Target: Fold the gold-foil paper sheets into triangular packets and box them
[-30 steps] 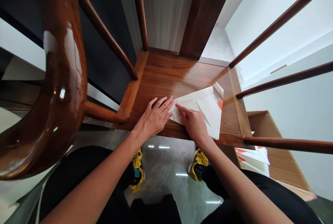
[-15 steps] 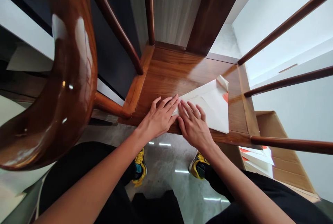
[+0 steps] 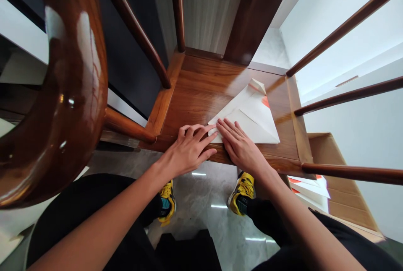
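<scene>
A folded sheet of white paper [image 3: 248, 113] lies on a brown wooden seat [image 3: 201, 82], its far corner bent up and a red patch showing near its right side. The fingers of my right hand [image 3: 237, 141] lie flat on the paper's near edge. My left hand [image 3: 192, 145] is spread at the paper's left point, its fingertips touching the tip and its thumb stretched out over the seat's front edge. Neither hand grips anything.
A glossy curved armrest [image 3: 85, 107] rises close on my left. Thin wooden spindles [image 3: 346, 99] border the seat on both sides. Below right stands a cardboard box [image 3: 343, 191] with several folded white and red papers [image 3: 310, 189]. My yellow shoes [image 3: 244, 187] rest on the grey floor.
The paper has turned, so its near edge now runs along the seat's front. My left hand has slid slightly left and down, and my right hand has shifted a little right along the paper.
</scene>
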`<state>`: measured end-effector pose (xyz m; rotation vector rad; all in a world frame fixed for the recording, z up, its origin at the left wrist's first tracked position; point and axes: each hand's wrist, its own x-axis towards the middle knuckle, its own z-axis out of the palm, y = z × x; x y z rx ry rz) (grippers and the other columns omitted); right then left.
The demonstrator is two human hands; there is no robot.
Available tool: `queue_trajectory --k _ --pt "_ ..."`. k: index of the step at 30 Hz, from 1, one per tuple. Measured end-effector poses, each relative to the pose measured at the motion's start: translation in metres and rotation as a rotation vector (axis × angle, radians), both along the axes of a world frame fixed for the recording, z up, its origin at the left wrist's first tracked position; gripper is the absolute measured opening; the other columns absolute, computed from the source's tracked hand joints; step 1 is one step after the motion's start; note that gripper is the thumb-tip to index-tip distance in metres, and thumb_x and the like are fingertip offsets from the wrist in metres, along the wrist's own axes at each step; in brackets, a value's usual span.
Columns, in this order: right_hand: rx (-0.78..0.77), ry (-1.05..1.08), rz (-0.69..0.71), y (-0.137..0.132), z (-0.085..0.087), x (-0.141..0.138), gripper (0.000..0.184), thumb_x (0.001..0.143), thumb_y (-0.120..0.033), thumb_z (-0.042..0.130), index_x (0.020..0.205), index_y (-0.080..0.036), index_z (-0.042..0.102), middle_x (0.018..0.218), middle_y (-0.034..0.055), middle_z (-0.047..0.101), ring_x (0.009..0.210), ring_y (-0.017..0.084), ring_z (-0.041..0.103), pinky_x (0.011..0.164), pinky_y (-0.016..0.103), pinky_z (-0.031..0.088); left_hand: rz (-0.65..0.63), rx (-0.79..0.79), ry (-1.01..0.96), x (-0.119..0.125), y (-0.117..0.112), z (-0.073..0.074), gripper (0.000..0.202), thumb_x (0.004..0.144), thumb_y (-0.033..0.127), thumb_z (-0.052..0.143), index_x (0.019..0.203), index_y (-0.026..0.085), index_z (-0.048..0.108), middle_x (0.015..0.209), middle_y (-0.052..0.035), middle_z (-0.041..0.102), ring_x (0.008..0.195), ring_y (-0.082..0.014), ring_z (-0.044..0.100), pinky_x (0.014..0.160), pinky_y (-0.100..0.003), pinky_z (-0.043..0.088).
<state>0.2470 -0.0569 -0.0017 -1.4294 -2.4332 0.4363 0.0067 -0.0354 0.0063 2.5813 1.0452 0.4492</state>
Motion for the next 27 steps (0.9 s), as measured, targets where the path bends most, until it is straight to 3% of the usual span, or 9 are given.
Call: queue_trajectory --k 3,7,11,14,18,22,27 --pt "-0.006 0.046 0.034 0.001 -0.001 0.009 0.058 0.111 -0.021 0.031 0.168 -0.023 0.026 0.173 0.0049 0.032 0.163 0.022 0.02 0.134 0.058 0.021 -0.008 0.051 0.039 -0.003 0.0 0.0 0.054 0.107 0.043 0.053 0.159 0.034 0.045 0.166 -0.0037 0.047 0.14 -0.0323 0.048 0.117 -0.053 0.03" --pt "-0.012 0.112 0.048 0.001 -0.003 0.019 0.059 0.11 -0.02 0.035 0.167 -0.03 0.03 0.171 0.001 0.036 0.162 0.025 0.023 0.134 0.062 0.022 -0.118 0.125 0.114 -0.007 -0.005 -0.002 0.056 0.109 0.043 0.05 0.161 0.025 0.042 0.167 -0.0061 0.046 0.142 -0.0299 0.046 0.118 -0.051 0.029" --pt "-0.029 0.156 0.061 -0.001 -0.003 0.023 0.059 0.109 -0.019 0.037 0.166 -0.033 0.033 0.17 -0.0006 0.038 0.161 0.026 0.025 0.133 0.063 0.024 -0.164 0.133 0.077 -0.007 -0.007 0.0 0.047 0.109 0.04 0.05 0.154 0.023 0.053 0.161 -0.0059 0.054 0.139 -0.0278 0.048 0.114 -0.048 0.034" --pt "-0.017 0.157 0.065 -0.001 -0.003 0.024 0.059 0.109 -0.018 0.037 0.166 -0.032 0.034 0.17 -0.0003 0.038 0.162 0.025 0.025 0.133 0.062 0.025 -0.172 0.138 0.05 -0.004 -0.004 0.002 0.041 0.107 0.026 0.053 0.148 0.026 0.058 0.156 -0.004 0.058 0.134 -0.026 0.05 0.112 -0.047 0.037" --pt "0.005 0.157 0.073 -0.002 -0.004 0.024 0.062 0.107 -0.015 0.038 0.166 -0.032 0.032 0.17 -0.0003 0.039 0.162 0.025 0.024 0.133 0.063 0.025 -0.198 0.319 0.116 0.006 -0.002 0.005 0.044 0.096 0.006 0.057 0.131 0.03 0.068 0.161 -0.0004 0.053 0.135 -0.0264 0.049 0.109 -0.048 0.037" --pt "0.027 0.15 0.068 -0.003 -0.005 0.023 0.064 0.105 -0.012 0.04 0.166 -0.032 0.033 0.17 -0.0001 0.038 0.161 0.025 0.026 0.132 0.064 0.027 -0.114 0.558 0.175 0.018 -0.004 0.008 0.029 0.099 0.008 0.055 0.111 0.028 0.073 0.16 0.0008 0.053 0.135 -0.0245 0.047 0.109 -0.048 0.037" --pt "0.041 0.152 0.055 -0.004 -0.007 0.023 0.065 0.105 -0.013 0.042 0.166 -0.032 0.034 0.169 -0.0008 0.04 0.161 0.025 0.028 0.133 0.061 0.028 -0.115 0.627 0.202 0.023 -0.013 0.01 0.029 0.098 0.009 0.059 0.113 0.029 0.073 0.157 0.0015 0.055 0.134 -0.0235 0.047 0.11 -0.046 0.037"
